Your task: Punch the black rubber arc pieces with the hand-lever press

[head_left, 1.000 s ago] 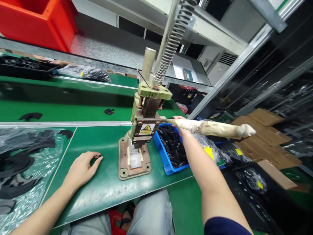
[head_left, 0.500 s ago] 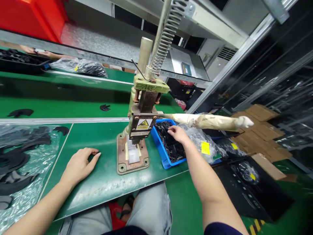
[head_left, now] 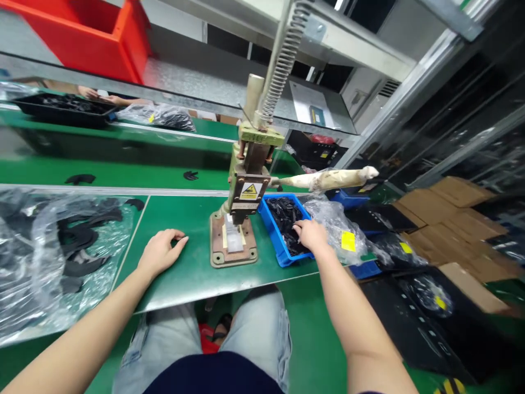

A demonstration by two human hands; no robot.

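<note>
a lever press point(head_left: 249, 189) stands on a workbench point(head_left: 194, 219), its lever point(head_left: 328, 178) reaching right; left of the press, the left hand point(head_left: 161, 253) rests on the bench; farther left lies a plastic bag point(head_left: 45, 246) around curved pieces point(head_left: 80, 238); just right of the press sits a bin point(head_left: 289, 260) of small parts point(head_left: 283, 213), the right hand point(head_left: 310, 235) over its right side; right of the bin lies another bag point(head_left: 332, 224); flattened cardboard point(head_left: 447, 219) is at far right; behind the bench, a tray point(head_left: 65, 116) stands near a co-worker's hands point(head_left: 88, 92); above, a shelf point(head_left: 192, 71) holds a crate point(head_left: 86, 44) at left.
</note>
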